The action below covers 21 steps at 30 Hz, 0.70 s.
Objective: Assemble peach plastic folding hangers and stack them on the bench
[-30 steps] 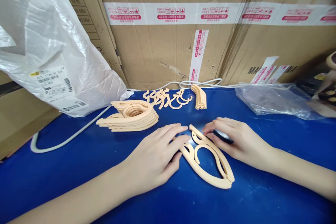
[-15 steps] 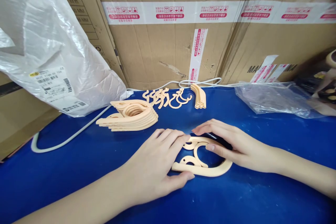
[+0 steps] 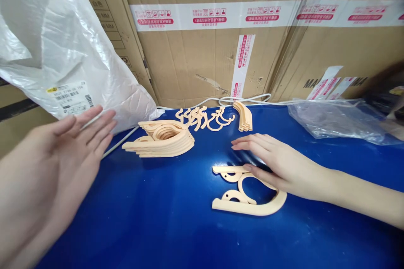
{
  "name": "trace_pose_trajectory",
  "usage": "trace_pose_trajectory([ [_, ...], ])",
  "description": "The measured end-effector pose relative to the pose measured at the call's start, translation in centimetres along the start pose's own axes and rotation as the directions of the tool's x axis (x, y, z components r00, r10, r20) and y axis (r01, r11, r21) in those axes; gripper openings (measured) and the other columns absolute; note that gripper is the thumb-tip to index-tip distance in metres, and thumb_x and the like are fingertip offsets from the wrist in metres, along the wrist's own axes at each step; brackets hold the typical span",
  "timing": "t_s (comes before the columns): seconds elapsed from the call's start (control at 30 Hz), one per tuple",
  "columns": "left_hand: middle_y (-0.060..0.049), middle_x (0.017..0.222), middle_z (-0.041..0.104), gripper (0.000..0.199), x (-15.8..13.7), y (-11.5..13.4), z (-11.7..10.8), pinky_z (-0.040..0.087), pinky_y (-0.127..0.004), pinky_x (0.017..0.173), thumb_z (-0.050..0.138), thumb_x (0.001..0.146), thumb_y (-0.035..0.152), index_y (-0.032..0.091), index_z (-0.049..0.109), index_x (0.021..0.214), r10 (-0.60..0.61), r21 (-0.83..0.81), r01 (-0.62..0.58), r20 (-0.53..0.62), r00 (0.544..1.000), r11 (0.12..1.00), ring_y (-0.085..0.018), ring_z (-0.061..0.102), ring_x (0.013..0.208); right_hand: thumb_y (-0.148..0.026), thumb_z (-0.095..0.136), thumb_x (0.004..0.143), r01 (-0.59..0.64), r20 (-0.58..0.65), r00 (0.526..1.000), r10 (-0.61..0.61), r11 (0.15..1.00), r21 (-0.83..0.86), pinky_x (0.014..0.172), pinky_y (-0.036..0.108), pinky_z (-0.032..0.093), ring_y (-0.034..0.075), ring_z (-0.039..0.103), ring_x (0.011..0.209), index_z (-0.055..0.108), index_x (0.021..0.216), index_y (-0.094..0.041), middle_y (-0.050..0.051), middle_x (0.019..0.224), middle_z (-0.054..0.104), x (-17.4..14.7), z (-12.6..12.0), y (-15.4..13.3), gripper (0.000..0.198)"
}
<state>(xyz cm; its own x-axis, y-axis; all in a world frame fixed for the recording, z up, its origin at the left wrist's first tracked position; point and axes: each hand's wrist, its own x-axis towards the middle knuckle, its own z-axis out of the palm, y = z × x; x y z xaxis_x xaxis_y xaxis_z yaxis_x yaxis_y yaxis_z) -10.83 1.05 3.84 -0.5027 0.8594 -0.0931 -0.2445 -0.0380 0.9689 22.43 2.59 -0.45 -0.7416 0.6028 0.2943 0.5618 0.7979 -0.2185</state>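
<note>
A cream plastic folding hanger [image 3: 252, 209] lies flat and folded on the blue tabletop, its curved end to the right. My right hand [image 3: 274, 166] is over its far right side, fingers stretched out and loosely apart. The thumb lies on or just above the hanger's far arm; I cannot tell which. At the left, my left hand [image 3: 59, 168] is raised with its palm turned up and fingers extended, holding nothing. Behind the single hanger, to the left, sits a neat stack of similar folded hangers [image 3: 164, 149].
Loose cream hooks [image 3: 195, 117] and a small bundle of curved arm pieces [image 3: 243, 117] lie along the back. A white plastic bag [image 3: 94, 63] stands back left, a clear bag [image 3: 334, 119] back right. A white cable [image 3: 202, 101] runs before cardboard boxes [image 3: 186, 59].
My left hand has let go of the hanger, moved left and turned palm up. The right hand stays by the hanger. The whole view has shifted slightly.
</note>
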Motion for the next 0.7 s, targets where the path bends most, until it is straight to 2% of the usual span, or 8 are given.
trace_pose_trajectory([
  [0.03, 0.003, 0.127, 0.062, 0.036, 0.1, 0.1, 0.0, 0.033, -0.026, 0.111, 0.044, 0.090, 0.038, 0.023, 0.056, 0.120, -0.025, -0.023, 0.026, 0.015, 1.000, 0.999, -0.013, 0.049, 0.125, -0.028, 0.048, 0.093, 0.019, -0.002, 1.000, -0.019, 1.000, -0.017, 0.096, 0.046, 0.045, 0.026, 0.052, 0.117, 0.050, 0.126, -0.020, 0.012, 0.125, 0.058, 0.5, 0.2, 0.0, 0.034],
  [0.1, -0.004, 0.129, 0.060, 0.036, 0.1, -0.3, 0.5, 0.028, -0.030, 0.114, 0.036, 0.093, 0.029, 0.014, 0.053, 0.121, -0.133, -0.045, 0.131, -0.030, 0.991, 0.990, -0.015, 0.050, 0.123, -0.030, 0.048, 0.093, 0.037, -0.003, 0.999, -0.038, 0.999, -0.033, 0.094, 0.047, 0.046, 0.027, 0.054, 0.114, 0.049, 0.126, -0.019, 0.013, 0.124, 0.058, 1.7, 0.6, 0.1, 0.035],
  [0.17, -0.009, 0.134, 0.054, 0.039, 0.0, -1.1, 1.3, 0.026, -0.033, 0.115, 0.030, 0.096, 0.028, 0.009, 0.049, 0.124, -0.190, -0.025, 0.189, -0.023, 0.982, 0.982, -0.018, 0.048, 0.126, -0.034, 0.049, 0.093, 0.040, -0.007, 0.999, -0.040, 0.999, -0.015, 0.093, 0.046, 0.047, 0.027, 0.055, 0.111, 0.047, 0.128, -0.017, 0.014, 0.122, 0.059, 3.2, 1.2, 0.2, 0.039],
  [0.23, -0.011, 0.139, 0.050, 0.042, 0.1, -1.7, 2.0, 0.027, -0.034, 0.115, 0.031, 0.096, 0.036, 0.009, 0.046, 0.125, -0.172, 0.000, 0.172, 0.039, 0.984, 0.985, -0.020, 0.044, 0.129, -0.036, 0.051, 0.092, 0.002, -0.012, 1.000, -0.002, 1.000, 0.001, 0.094, 0.043, 0.046, 0.026, 0.056, 0.110, 0.047, 0.129, -0.015, 0.014, 0.121, 0.058, 4.7, 1.9, 0.3, 0.043],
  [0.33, -0.010, 0.137, 0.050, 0.048, 0.4, -1.9, 2.7, 0.028, -0.032, 0.114, 0.037, 0.092, 0.048, 0.011, 0.048, 0.121, -0.142, 0.038, 0.139, 0.119, 0.983, 0.990, -0.022, 0.039, 0.133, -0.042, 0.051, 0.091, -0.063, -0.012, 0.998, 0.063, 0.998, -0.010, 0.082, 0.038, 0.049, 0.024, 0.059, 0.094, 0.053, 0.123, -0.010, 0.012, 0.103, 0.062, 6.7, 2.8, 0.3, 0.045],
  [0.47, -0.009, 0.126, 0.057, 0.054, 0.9, -2.0, 2.8, 0.025, -0.032, 0.116, 0.037, 0.090, 0.058, 0.013, 0.052, 0.115, -0.176, 0.058, 0.170, 0.121, 0.977, 0.984, -0.025, 0.034, 0.136, -0.047, 0.055, 0.088, -0.085, 0.004, 0.996, 0.085, 0.996, 0.010, 0.071, 0.032, 0.047, 0.021, 0.058, 0.083, 0.057, 0.120, -0.010, 0.010, 0.098, 0.061, 8.3, 3.9, 0.3, 0.049],
  [0.6, -0.008, 0.116, 0.062, 0.054, 1.2, -2.6, 2.8, 0.025, -0.035, 0.116, 0.044, 0.086, 0.058, 0.013, 0.053, 0.114, -0.169, 0.050, 0.163, 0.158, 0.973, 0.985, -0.026, 0.041, 0.130, -0.053, 0.055, 0.087, -0.093, -0.009, 0.996, 0.093, 0.994, 0.062, 0.065, 0.028, 0.042, 0.017, 0.055, 0.074, 0.059, 0.116, -0.013, 0.007, 0.094, 0.060, 9.2, 4.7, 0.6, 0.050],
  [0.7, -0.007, 0.109, 0.065, 0.056, 1.3, -2.9, 2.9, 0.032, -0.037, 0.112, 0.042, 0.087, 0.059, 0.012, 0.053, 0.115, -0.158, 0.058, 0.149, 0.192, 0.969, 0.987, -0.027, 0.048, 0.124, -0.055, 0.052, 0.087, -0.088, -0.011, 0.996, 0.090, 0.990, 0.111, 0.063, 0.027, 0.040, 0.015, 0.054, 0.071, 0.060, 0.113, -0.014, 0.005, 0.088, 0.060, 9.9, 5.1, 0.8, 0.048],
])
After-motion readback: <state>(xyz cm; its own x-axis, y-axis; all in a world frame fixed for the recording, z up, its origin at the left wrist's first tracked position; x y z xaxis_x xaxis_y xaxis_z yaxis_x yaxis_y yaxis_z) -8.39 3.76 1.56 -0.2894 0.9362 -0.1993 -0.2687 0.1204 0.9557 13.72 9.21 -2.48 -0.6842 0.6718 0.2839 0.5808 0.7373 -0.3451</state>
